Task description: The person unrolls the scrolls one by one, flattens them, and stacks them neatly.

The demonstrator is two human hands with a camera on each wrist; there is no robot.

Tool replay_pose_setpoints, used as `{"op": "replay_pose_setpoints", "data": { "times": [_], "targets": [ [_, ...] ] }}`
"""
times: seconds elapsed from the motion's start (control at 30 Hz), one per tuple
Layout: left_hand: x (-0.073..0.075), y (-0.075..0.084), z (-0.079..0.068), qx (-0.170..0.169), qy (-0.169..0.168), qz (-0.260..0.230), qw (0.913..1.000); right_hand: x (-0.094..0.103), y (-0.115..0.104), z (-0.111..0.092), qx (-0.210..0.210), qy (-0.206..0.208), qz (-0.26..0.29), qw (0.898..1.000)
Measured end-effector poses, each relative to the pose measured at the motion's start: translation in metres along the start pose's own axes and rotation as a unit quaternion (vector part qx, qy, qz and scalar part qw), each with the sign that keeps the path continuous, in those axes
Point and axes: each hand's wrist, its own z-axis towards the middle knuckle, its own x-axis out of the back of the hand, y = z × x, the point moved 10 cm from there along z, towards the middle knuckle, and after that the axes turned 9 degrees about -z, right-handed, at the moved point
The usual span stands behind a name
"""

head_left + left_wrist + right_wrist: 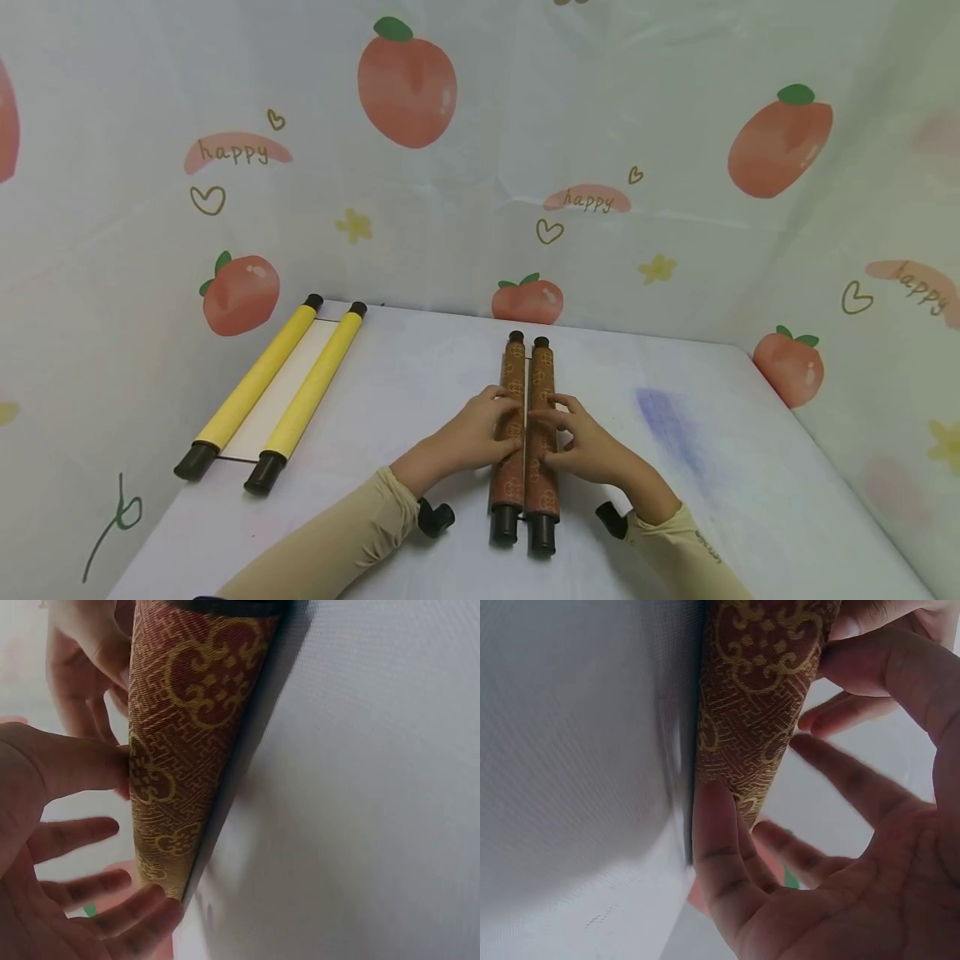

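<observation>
A brown brocade scroll (508, 492) with gold patterns lies lengthwise in the middle of the table. Its two rolls sit almost side by side, with a thin pale strip between them and black knobs at the ends. My left hand (471, 435) holds the left roll loosely, thumb nearer me and the fingers spread farther along. On the opposite side, my right hand (588, 446) has its thumb and bent fingers on the right roll. The right wrist view shows one finger (716, 825) low against that roll's side, close to the tabletop.
To the left lies a second scroll with yellow rolls (243, 387), partly unrolled over a white panel, with black end knobs. A fruit-printed cloth (465, 208) hangs behind the white table (420, 358). A bluish smudge (671, 425) marks the tabletop at right.
</observation>
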Motion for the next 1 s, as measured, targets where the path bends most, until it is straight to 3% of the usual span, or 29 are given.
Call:
{"op": "replay_pose_setpoints", "data": {
  "times": [0.13, 0.27, 0.53, 1.0],
  "targets": [
    [0.0015, 0.0014, -0.001, -0.013, -0.008, 0.0, 0.9999, 0.0002, -0.0063, -0.0012, 0.033, 0.004, -0.035, 0.999],
    [0.0023, 0.0006, -0.0033, -0.019, -0.019, 0.002, 0.9996, -0.0021, -0.0071, -0.0032, 0.035, -0.003, -0.045, 0.998],
    [-0.0026, 0.0008, -0.0056, -0.033, -0.055, 0.005, 0.9979, -0.0071, -0.0055, -0.0063, 0.014, -0.009, -0.013, 1.0],
    [-0.0044, 0.0001, -0.0014, -0.039, -0.053, -0.004, 0.9978, -0.0014, -0.0053, 0.0007, 0.017, -0.006, -0.002, 1.0]
  ]
}}
